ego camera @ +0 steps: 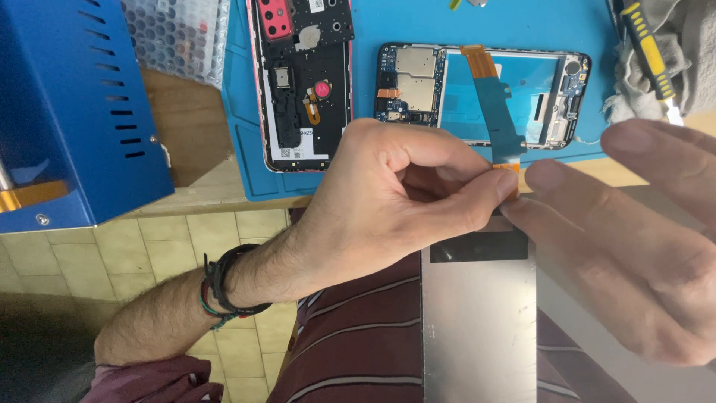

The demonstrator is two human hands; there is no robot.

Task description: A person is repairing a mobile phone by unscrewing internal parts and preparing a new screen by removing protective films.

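Note:
My left hand (pixel 388 201) pinches the orange end of a flat flex cable (pixel 498 119) between thumb and forefinger, just over the table's front edge. The cable runs up into an opened phone frame (pixel 485 93) lying on a blue work mat (pixel 477 26). My right hand (pixel 626 246) has its fingers spread, with fingertips touching the same cable end and the top of a grey display panel (pixel 477 321) that hangs down over my lap.
A second opened phone with a black inner cover (pixel 302 82) lies left on the mat. A blue metal box (pixel 67 112) stands at far left, bubble wrap (pixel 179 37) behind it. A yellow-black tool (pixel 649 48) rests on a grey cloth (pixel 697 52) at top right.

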